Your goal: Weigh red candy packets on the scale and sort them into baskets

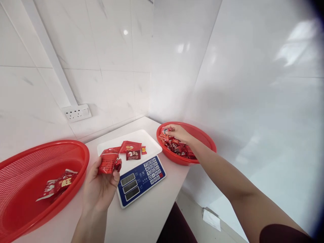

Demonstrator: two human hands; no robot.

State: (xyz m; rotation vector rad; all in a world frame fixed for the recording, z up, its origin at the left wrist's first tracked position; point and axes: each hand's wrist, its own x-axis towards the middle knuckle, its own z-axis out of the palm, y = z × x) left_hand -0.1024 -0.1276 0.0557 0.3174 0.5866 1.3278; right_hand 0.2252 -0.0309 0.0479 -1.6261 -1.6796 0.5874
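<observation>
My left hand [103, 187] is closed around several red snack packets [109, 160], held up in front of the scale. On the white pan [146, 136] of the digital scale [141, 180] lie a flat red packet [130, 146], a dark red packet [133, 155] and a small yellow-and-red sweet [144, 150]. Over at the right basket [202, 135], my right hand [178, 132] pinches a red-and-clear snack packet [165, 134] just above the heap of small red-wrapped sweets [178, 148] inside.
A larger red mesh basket [76, 148] on the left holds a few red packets [59, 184]. All of this stands on a white table [136, 226] in a corner. A wall socket [76, 113] sits behind, and a white piece [211, 219] lies on the floor.
</observation>
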